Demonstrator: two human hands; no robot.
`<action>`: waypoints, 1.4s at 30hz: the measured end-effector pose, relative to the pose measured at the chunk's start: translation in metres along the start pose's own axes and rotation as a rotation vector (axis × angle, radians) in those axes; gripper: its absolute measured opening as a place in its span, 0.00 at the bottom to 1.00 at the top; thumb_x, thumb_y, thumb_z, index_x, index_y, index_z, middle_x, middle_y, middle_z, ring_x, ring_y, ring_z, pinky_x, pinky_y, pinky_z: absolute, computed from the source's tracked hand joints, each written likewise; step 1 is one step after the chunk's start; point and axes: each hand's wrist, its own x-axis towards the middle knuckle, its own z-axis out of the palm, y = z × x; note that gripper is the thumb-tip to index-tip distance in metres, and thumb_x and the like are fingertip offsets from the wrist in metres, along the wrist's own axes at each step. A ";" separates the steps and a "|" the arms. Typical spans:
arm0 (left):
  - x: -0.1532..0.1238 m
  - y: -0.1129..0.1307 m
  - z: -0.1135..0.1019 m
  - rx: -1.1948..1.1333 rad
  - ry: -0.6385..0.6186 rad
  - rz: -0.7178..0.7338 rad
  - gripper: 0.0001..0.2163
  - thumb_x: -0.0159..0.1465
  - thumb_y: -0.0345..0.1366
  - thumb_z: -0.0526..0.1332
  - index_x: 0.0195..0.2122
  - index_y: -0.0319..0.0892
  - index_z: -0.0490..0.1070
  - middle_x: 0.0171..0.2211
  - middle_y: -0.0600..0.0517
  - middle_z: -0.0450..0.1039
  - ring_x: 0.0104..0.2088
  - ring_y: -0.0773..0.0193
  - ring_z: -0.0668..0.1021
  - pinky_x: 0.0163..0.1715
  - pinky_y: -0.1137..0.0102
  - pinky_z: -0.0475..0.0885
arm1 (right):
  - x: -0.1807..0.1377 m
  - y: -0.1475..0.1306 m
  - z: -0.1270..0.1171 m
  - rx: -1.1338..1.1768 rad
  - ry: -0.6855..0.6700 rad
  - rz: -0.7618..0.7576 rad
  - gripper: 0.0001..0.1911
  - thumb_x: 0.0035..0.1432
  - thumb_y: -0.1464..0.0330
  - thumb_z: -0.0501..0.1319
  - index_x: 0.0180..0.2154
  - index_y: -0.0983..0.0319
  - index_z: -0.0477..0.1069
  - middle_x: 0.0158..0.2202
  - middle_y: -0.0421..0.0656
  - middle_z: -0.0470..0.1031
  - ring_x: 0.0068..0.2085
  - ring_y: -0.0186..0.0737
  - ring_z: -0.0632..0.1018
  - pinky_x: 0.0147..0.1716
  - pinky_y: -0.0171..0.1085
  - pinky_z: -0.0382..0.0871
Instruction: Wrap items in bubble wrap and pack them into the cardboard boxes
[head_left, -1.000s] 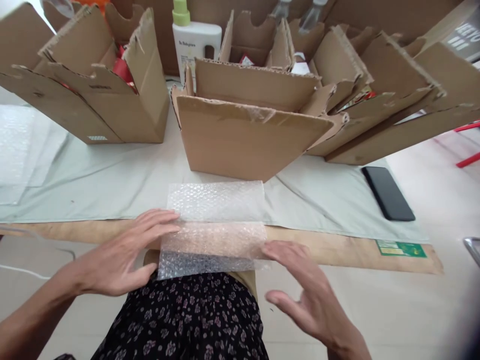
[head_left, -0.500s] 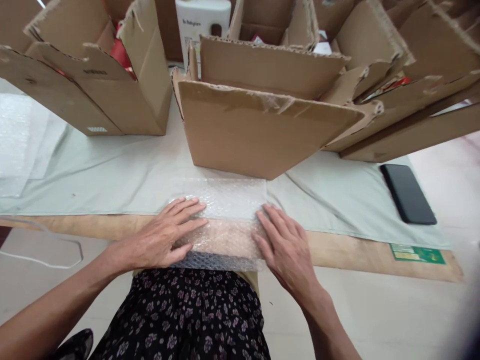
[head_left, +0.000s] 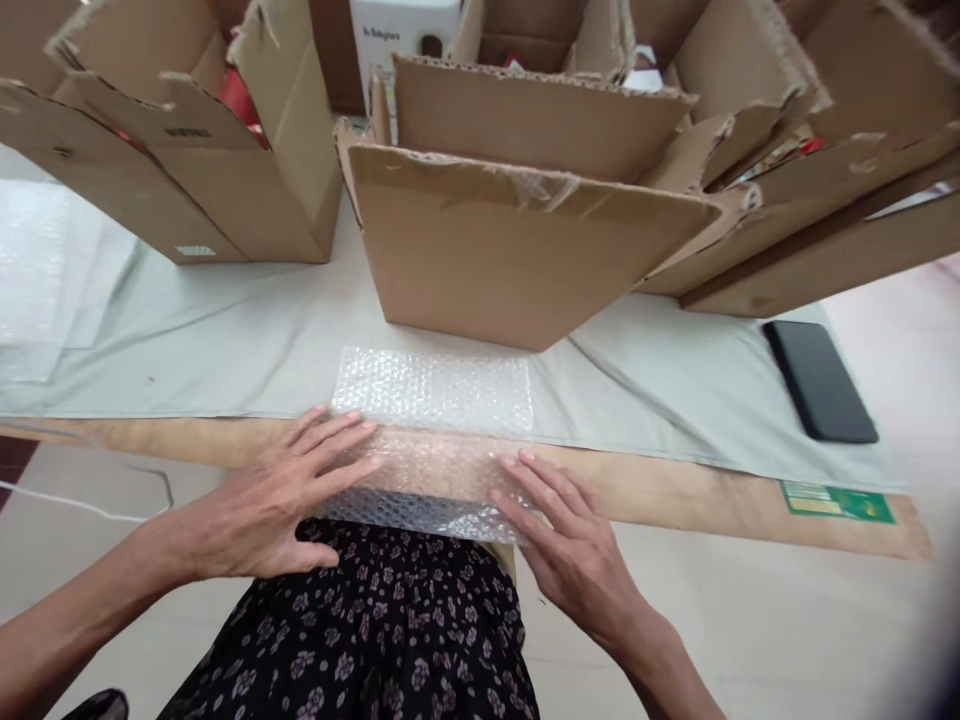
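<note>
A clear sheet of bubble wrap [head_left: 435, 390] lies across the table's front edge, its near part hanging over toward my lap. My left hand [head_left: 281, 500] rests at the sheet's left side with its fingers spread, the fingertips over the wrap and the thumb apart. On the right side, my right hand [head_left: 566, 530] lies with fingers extended on the wrap's edge. Neither hand is closed around anything. Just beyond the sheet stands an open cardboard box [head_left: 517, 250] with torn upper edges.
More open cardboard boxes stand at the left [head_left: 247, 195] and right. A white bottle [head_left: 386, 40] is behind them. Further bubble wrap sheets [head_left: 37, 270] lie at far left. A black phone [head_left: 821, 380] sits at right on the pale green cloth [head_left: 652, 370].
Both hands have slid nearer to my body, the left one also outward to the left. The far part of the bubble wrap shows more fully now.
</note>
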 end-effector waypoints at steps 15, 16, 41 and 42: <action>0.038 0.015 0.013 -0.110 0.592 -0.442 0.11 0.71 0.36 0.62 0.53 0.45 0.74 0.37 0.51 0.80 0.39 0.57 0.81 0.42 0.61 0.77 | 0.049 0.020 0.006 0.079 0.302 0.448 0.08 0.71 0.62 0.61 0.44 0.57 0.78 0.39 0.44 0.83 0.40 0.45 0.83 0.41 0.43 0.77; 0.039 0.011 0.015 -0.041 0.585 -0.457 0.12 0.71 0.37 0.61 0.55 0.44 0.73 0.37 0.50 0.79 0.38 0.56 0.80 0.42 0.59 0.76 | 0.049 0.025 0.011 0.013 0.308 0.443 0.11 0.71 0.61 0.61 0.47 0.58 0.77 0.42 0.46 0.83 0.43 0.48 0.82 0.44 0.46 0.76; 0.048 0.004 0.009 -0.326 0.528 -0.812 0.26 0.64 0.46 0.63 0.61 0.43 0.64 0.40 0.51 0.78 0.29 0.63 0.78 0.33 0.65 0.76 | 0.059 0.029 0.009 0.237 0.344 0.629 0.08 0.66 0.62 0.64 0.45 0.57 0.74 0.38 0.42 0.82 0.35 0.40 0.81 0.38 0.39 0.78; 0.047 0.002 0.008 -0.321 0.527 -0.821 0.28 0.64 0.45 0.62 0.63 0.42 0.62 0.41 0.50 0.78 0.29 0.64 0.77 0.33 0.65 0.76 | 0.058 0.032 0.010 0.243 0.334 0.640 0.13 0.66 0.61 0.64 0.49 0.58 0.74 0.39 0.42 0.82 0.34 0.40 0.80 0.38 0.39 0.78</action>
